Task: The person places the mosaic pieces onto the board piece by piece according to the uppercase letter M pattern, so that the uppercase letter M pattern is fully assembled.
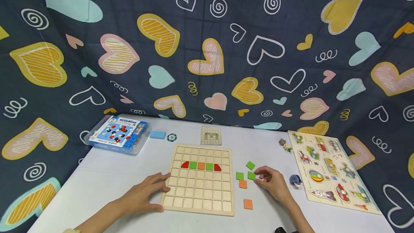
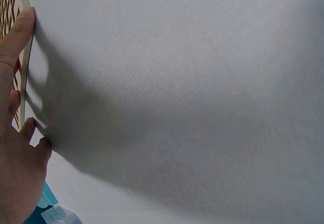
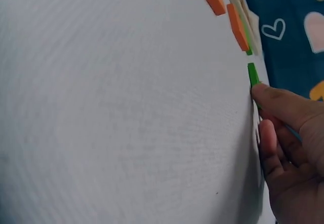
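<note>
A wooden grid board (image 1: 200, 197) lies on the table with one row of pieces in it: red quarter-round pieces (image 1: 217, 167) at both ends, green squares (image 1: 193, 165) and an orange square (image 1: 201, 165) between them. My left hand (image 1: 142, 194) rests at the board's left edge, fingers extended and touching the rim (image 2: 25, 57). Right of the board, my right hand (image 1: 273, 184) pinches a green square tile (image 1: 251, 176) between thumb and fingers, at the table surface. Around it lie two green tiles (image 1: 250, 165) and two orange tiles (image 1: 248, 204).
Behind the board lies a pattern card (image 1: 211, 135). A boxed molecule set (image 1: 118, 134), a blue block (image 1: 157, 135) and a round chip (image 1: 171, 137) stand back left. To the right are a picture puzzle board (image 1: 333, 172) and small figurines (image 1: 295, 181). A heart-patterned cloth (image 1: 207, 82) hangs behind.
</note>
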`<act>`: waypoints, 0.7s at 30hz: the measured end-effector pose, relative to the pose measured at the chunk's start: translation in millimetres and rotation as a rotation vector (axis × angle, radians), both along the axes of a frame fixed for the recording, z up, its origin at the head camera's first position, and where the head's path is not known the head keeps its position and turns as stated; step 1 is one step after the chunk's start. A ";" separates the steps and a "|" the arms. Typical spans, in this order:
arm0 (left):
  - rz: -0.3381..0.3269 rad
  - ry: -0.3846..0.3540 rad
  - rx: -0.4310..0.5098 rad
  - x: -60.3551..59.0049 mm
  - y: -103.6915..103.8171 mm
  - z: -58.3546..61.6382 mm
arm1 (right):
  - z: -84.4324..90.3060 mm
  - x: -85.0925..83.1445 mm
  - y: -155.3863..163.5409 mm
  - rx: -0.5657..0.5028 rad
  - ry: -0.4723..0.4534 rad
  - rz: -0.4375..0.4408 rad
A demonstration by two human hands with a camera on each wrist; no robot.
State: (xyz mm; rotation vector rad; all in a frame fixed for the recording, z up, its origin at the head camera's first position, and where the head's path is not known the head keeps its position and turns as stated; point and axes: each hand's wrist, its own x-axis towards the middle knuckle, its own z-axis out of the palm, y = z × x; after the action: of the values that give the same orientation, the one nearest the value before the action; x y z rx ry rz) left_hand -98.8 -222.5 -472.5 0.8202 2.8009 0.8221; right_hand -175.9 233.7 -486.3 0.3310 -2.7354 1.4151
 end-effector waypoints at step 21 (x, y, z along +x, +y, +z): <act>0.006 -0.023 0.010 0.5 1.0 2.2 | 17.4 21.5 -26.6 -0.374 -0.255 -0.201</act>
State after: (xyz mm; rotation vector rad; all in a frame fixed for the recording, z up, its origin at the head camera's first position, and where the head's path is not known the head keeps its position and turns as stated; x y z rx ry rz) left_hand -98.2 -221.5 -470.3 0.7988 2.7830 0.8419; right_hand -154.3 207.1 -468.9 -0.1461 -2.5056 1.9712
